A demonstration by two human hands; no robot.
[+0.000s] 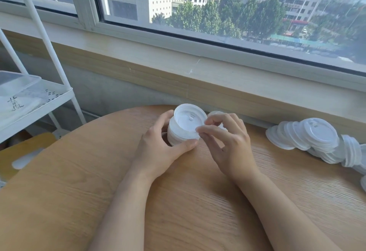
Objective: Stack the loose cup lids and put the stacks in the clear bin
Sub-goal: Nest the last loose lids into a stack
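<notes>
The left hand (158, 146) is curled round a short stack of white lids (185, 128), thumb on the near side, fingers on the far side – the stack stands on the wooden counter (99, 171). The right hand (227, 142) pinches the near rim of the top lid with thumb and forefinger. Behind this hand one more lid (214, 114) shows only partly. Well to the right of the right hand lies a heap of loose lids (309, 138) at the counter's far edge. Far to the left of the left hand, on a white shelf (59, 96), stands the clear bin (19, 90)
</notes>
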